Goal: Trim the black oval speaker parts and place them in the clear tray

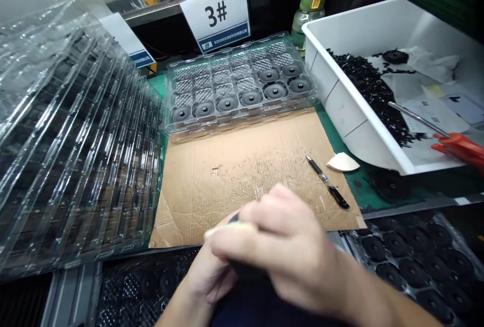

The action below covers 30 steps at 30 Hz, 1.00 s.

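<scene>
Gripping a pale pad at six o'clock, right hand, left hand, hold unclear, dimpled plastic tray gleaming at twelve

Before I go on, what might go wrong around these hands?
The right hand and left hand largely hide the dark item between them, so a slip might go unnoticed. The black pen-like tool lies loose on the cardboard; a forearm could knock it. The tall stack of clear trays beside it might shift if bumped.
</scene>
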Tool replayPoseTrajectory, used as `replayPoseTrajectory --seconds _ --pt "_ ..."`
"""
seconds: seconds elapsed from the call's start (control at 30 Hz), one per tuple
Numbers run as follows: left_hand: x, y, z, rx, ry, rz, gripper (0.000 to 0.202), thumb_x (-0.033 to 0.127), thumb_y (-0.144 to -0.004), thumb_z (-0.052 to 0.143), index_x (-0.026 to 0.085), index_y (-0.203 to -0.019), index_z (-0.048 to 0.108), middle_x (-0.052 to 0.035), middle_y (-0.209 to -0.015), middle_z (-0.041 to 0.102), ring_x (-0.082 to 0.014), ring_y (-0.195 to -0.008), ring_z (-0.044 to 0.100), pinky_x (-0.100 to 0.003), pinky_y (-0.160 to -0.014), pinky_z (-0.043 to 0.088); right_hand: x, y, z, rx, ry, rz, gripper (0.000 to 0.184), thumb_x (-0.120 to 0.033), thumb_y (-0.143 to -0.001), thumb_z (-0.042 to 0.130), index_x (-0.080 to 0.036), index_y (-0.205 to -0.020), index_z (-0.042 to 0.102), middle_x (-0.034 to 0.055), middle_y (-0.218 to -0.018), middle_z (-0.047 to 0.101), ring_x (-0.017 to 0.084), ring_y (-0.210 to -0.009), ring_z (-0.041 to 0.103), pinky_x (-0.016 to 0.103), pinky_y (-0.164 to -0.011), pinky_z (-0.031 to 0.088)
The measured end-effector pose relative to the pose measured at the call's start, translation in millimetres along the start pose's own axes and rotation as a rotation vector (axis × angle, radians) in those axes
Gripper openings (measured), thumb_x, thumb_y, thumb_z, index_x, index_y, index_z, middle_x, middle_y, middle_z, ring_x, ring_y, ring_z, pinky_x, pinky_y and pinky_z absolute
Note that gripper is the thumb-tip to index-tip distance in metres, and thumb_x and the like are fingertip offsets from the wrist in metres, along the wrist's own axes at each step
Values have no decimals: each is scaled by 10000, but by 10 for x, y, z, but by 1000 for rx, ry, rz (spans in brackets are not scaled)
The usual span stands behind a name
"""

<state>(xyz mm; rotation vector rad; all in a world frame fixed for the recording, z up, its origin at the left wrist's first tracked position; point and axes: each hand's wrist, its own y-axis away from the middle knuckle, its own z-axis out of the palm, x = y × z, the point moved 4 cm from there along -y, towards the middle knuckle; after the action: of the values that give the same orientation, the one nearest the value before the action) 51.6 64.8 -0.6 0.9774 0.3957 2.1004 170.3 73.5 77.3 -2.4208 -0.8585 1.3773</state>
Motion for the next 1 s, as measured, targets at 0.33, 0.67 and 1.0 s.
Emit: replayPoseTrajectory --seconds 0.33,0.67,1.0 --pt "123 133 -300 -65 163 156 518 406 -620 753 301 -1113 634 -18 -1168 674 -225 -1041 640 -260 -892 498 1043 843 531 11 -28 636 223 -235 -877 519 -221 -1015 693 27 -845 703 175 -744 632 284 -661 486" --pt "112 84 -250 63 161 192 439 252 -681 754 245 -1102 630 -37 -1108 685 -173 -1000 636 -235 -876 493 -2 7 208 280 56 175 245 -142 -903 469 -124 -1105 608 77 -898 693 175 -745 615 303 -686 479" --pt "125 75 -324 68 170 177 387 271 -637 787 314 -1007 682 25 -1042 716 -110 -941 658 -170 -858 499 -66 -129 374 116 33 79 236 -128 -920 418 -92 -1068 598 70 -816 666 172 -719 586 315 -685 436"
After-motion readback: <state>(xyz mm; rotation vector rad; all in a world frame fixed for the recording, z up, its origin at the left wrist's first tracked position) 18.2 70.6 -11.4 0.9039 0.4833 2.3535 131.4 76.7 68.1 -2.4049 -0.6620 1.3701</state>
